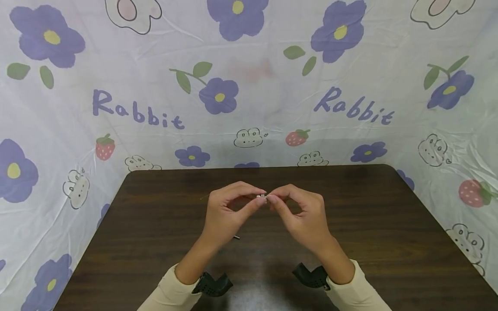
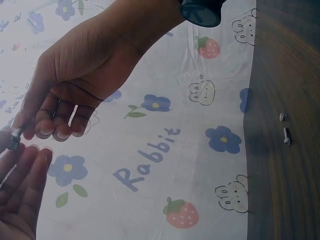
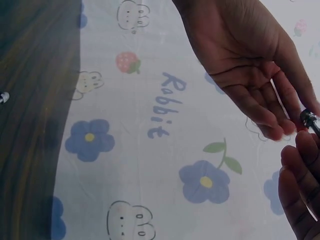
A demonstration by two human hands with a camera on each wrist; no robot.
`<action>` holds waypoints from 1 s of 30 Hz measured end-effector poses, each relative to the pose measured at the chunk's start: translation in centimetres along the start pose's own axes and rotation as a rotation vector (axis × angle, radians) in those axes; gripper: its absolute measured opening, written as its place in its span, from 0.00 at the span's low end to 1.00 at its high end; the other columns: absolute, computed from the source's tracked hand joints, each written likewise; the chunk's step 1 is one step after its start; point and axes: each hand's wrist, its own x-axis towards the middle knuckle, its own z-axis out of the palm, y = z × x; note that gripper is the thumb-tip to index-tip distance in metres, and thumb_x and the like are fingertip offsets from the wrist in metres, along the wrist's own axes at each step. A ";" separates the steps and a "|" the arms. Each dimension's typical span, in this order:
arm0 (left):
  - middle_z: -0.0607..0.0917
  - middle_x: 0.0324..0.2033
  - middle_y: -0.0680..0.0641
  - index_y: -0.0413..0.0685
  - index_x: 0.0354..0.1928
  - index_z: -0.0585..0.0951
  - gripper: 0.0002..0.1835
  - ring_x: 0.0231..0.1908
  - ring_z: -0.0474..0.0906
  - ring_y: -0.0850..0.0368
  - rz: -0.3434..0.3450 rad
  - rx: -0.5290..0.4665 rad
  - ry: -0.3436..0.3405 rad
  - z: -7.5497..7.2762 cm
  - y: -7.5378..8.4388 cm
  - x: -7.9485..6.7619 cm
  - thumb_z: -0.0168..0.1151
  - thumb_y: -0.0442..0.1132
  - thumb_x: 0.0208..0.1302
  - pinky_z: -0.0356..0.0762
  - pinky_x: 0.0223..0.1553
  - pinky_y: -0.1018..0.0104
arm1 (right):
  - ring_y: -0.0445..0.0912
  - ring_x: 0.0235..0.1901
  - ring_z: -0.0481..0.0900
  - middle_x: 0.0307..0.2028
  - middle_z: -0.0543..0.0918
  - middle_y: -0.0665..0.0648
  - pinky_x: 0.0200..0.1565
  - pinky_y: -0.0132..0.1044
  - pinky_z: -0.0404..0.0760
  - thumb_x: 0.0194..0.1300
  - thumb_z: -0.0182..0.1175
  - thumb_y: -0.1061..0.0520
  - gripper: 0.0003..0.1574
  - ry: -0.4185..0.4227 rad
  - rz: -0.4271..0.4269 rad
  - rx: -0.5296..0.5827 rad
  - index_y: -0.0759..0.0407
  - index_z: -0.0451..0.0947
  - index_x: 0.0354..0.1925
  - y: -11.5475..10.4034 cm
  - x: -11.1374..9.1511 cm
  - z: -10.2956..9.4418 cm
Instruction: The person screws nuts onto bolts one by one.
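My left hand (image 1: 227, 211) and right hand (image 1: 305, 211) meet at the fingertips above the table. Between them is a small silver metal screw (image 1: 261, 197), pinched from both sides by thumbs and fingers. In the left wrist view, its threaded shank and wider dark end (image 2: 14, 141) show at the left edge, the wider end toward the left hand (image 2: 22, 195); the right hand (image 2: 85, 75) reaches in from above. The wider end (image 3: 306, 118) also shows in the right wrist view, between the left hand (image 3: 250, 55) and right hand (image 3: 302, 185). Fingertips hide part of the screw.
On the dark wooden table (image 1: 155, 242) lies another small screw (image 2: 286, 136), beside a short round metal piece (image 2: 283, 117). A flower-patterned cloth (image 1: 249, 112) surrounds the table at the back and sides. Black wrist mounts (image 1: 214, 285) stick inward from the cream sleeves (image 1: 167, 287).
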 end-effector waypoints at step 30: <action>0.89 0.32 0.44 0.38 0.37 0.88 0.09 0.33 0.87 0.53 -0.126 0.049 0.008 -0.4 0.4 0.1 0.60 0.30 0.73 0.88 0.39 0.58 | 0.41 0.24 0.81 0.24 0.84 0.51 0.31 0.30 0.82 0.73 0.63 0.52 0.14 0.019 -0.021 0.010 0.61 0.83 0.34 -0.1 0.1 0.1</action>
